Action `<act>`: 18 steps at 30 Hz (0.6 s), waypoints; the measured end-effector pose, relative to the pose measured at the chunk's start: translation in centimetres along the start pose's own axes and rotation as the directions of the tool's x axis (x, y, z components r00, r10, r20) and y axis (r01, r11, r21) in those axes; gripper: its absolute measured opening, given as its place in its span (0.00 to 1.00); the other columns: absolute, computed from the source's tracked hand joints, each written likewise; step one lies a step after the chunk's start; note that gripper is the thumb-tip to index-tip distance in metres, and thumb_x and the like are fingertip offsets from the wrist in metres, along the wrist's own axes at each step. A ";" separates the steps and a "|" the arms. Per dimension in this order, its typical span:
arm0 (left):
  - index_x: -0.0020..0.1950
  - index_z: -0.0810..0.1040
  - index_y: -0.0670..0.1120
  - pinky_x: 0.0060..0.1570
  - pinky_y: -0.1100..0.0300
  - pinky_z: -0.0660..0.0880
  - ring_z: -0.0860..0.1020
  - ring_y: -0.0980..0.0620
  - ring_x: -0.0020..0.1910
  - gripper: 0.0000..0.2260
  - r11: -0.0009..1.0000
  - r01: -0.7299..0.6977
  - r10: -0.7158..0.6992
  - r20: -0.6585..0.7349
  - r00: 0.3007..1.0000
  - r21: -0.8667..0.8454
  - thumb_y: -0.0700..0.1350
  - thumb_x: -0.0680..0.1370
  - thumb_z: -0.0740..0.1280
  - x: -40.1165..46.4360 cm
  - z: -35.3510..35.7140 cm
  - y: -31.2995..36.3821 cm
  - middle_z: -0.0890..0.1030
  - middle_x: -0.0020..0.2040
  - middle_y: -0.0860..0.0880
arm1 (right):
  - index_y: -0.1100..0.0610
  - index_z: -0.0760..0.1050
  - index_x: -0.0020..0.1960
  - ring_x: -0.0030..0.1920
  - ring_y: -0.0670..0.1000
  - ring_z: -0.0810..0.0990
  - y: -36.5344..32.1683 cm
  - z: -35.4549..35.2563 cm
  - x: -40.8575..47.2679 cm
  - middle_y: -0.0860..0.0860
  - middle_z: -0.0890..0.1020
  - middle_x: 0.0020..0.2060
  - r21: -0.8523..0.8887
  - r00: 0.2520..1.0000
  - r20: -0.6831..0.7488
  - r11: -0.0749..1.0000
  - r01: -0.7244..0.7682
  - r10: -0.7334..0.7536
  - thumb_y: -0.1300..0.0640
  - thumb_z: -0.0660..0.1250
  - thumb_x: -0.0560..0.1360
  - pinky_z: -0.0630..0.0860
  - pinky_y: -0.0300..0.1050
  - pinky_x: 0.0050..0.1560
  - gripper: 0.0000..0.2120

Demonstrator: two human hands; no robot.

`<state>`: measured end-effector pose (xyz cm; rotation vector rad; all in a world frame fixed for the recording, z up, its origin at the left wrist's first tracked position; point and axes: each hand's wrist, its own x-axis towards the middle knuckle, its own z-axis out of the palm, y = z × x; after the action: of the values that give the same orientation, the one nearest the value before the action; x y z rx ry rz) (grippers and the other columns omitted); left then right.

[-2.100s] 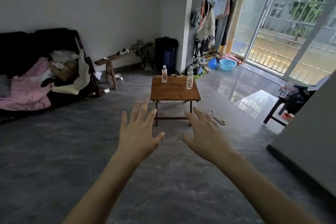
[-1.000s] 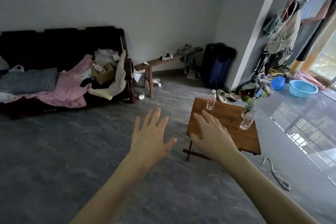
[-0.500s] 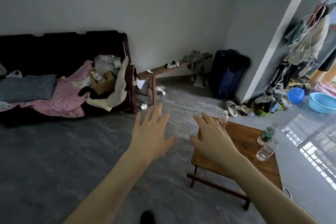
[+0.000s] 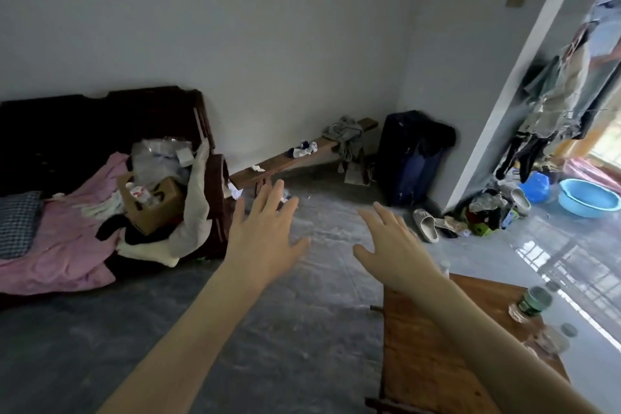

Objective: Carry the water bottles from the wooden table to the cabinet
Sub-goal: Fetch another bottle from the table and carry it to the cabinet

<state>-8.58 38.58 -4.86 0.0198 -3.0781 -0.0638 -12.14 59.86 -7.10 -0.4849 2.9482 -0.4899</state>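
The small wooden table (image 4: 426, 356) fills the lower right corner, close below me. A green-labelled water bottle (image 4: 531, 304) stands near its right edge, and a clear bottle (image 4: 551, 339) sits just in front of that. A third bottle (image 4: 444, 268) shows only its top behind my right forearm. My right hand (image 4: 391, 249) hovers with fingers spread above the table's far left corner, holding nothing. My left hand (image 4: 263, 237) is spread over the bare floor, left of the table, also empty. No cabinet is in view.
A dark sofa (image 4: 100, 185) heaped with pink bedding and a cardboard box lines the left wall. A low wooden bench (image 4: 295, 158) and a dark suitcase (image 4: 411, 158) stand at the back wall. Shoes, clutter and a blue basin (image 4: 588, 198) lie at the right.
The view has closed in on the table, which has slid from the middle to the lower right corner. Both hands stay spread and empty; the right forearm now crosses over the tabletop.
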 end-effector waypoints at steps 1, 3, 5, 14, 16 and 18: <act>0.81 0.53 0.54 0.79 0.41 0.45 0.44 0.47 0.83 0.32 1.000 -0.015 0.015 0.012 1.000 -0.008 0.64 0.81 0.57 1.5 0.2 -0.3 0.45 0.84 0.49 | 0.48 0.54 0.79 0.78 0.57 0.55 0.2 0.0 1.4 0.53 0.53 0.80 -0.003 1.000 0.003 1.000 -0.020 0.020 0.44 0.61 0.78 0.60 0.55 0.74 0.32; 0.82 0.53 0.55 0.79 0.42 0.45 0.44 0.48 0.83 0.32 0.999 -0.050 0.051 0.041 0.998 -0.020 0.64 0.81 0.58 4.5 0.7 -0.9 0.44 0.84 0.49 | 0.47 0.54 0.79 0.78 0.57 0.55 1.0 0.1 4.1 0.52 0.52 0.80 -0.002 0.998 0.006 0.998 -0.062 0.062 0.43 0.61 0.78 0.60 0.55 0.74 0.33; 0.81 0.53 0.55 0.79 0.43 0.45 0.44 0.48 0.83 0.32 0.996 -0.082 0.083 0.060 0.995 -0.023 0.64 0.81 0.57 7.8 1.4 -1.5 0.43 0.84 0.49 | 0.47 0.54 0.79 0.78 0.58 0.55 1.9 0.1 6.9 0.52 0.52 0.80 0.004 0.995 -0.002 0.995 -0.101 0.101 0.43 0.61 0.78 0.60 0.56 0.74 0.33; 0.82 0.53 0.54 0.79 0.41 0.43 0.43 0.49 0.83 0.32 0.986 -0.166 0.165 0.126 0.978 -0.004 0.64 0.81 0.56 25.4 4.3 -2.9 0.42 0.84 0.49 | 0.48 0.51 0.80 0.78 0.57 0.54 6.9 0.0 21.4 0.51 0.51 0.80 0.015 0.979 -0.013 0.979 -0.202 0.202 0.42 0.61 0.79 0.58 0.55 0.75 0.34; 0.82 0.54 0.53 0.79 0.41 0.43 0.43 0.49 0.83 0.32 0.983 -0.181 0.181 0.117 0.977 -0.014 0.64 0.81 0.56 30.4 4.5 -2.6 0.43 0.84 0.49 | 0.47 0.50 0.80 0.79 0.56 0.53 8.6 -0.6 25.2 0.51 0.50 0.80 0.029 0.974 -0.019 0.974 -0.225 0.225 0.42 0.60 0.79 0.59 0.55 0.75 0.35; 0.81 0.55 0.53 0.78 0.42 0.43 0.45 0.49 0.82 0.32 0.977 -0.215 0.215 0.093 0.972 -0.009 0.64 0.81 0.57 35.3 4.3 -1.9 0.45 0.84 0.50 | 0.47 0.50 0.80 0.79 0.57 0.52 10.4 -1.7 29.0 0.51 0.51 0.80 0.030 0.966 -0.030 0.966 -0.256 0.257 0.42 0.60 0.79 0.59 0.55 0.75 0.35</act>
<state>-44.08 36.35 -7.06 -0.3258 -3.1515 -0.0529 -42.79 60.13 -10.71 -0.0891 2.9710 -0.5076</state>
